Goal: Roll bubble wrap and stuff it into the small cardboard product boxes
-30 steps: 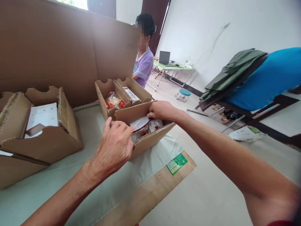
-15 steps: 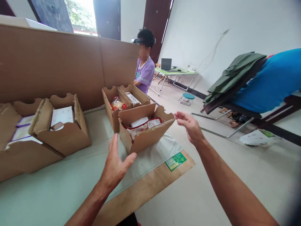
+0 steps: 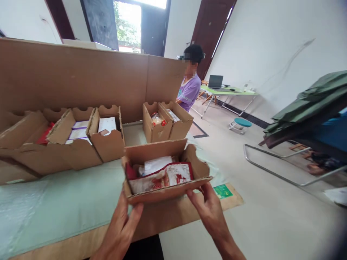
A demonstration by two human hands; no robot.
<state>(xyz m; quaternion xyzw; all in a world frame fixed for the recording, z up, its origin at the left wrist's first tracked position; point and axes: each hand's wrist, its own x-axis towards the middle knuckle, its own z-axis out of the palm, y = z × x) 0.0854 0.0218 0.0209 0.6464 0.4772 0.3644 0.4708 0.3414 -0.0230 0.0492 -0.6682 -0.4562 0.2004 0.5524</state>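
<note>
An open cardboard box (image 3: 151, 153) is lifted off the table, close to me, and both my hands carry it. My left hand (image 3: 120, 227) grips its near left corner from below. My right hand (image 3: 210, 211) supports the near right underside, fingers curled up against the front wall. Inside the box lie a red-and-white printed packet (image 3: 162, 178) and a white wrapped item (image 3: 154, 165) behind it.
A table with a pale green cover (image 3: 67, 198) holds a row of open cardboard boxes (image 3: 107, 137) on the left and a pair of boxes (image 3: 165, 124) further back. A tall cardboard sheet (image 3: 81, 79) stands behind. A person in a purple shirt (image 3: 188, 90) sits beyond. A metal-framed bed (image 3: 298, 151) is on the right.
My open hands closed in on the box and took hold of it. The box has come off the table toward me. The view has swung left.
</note>
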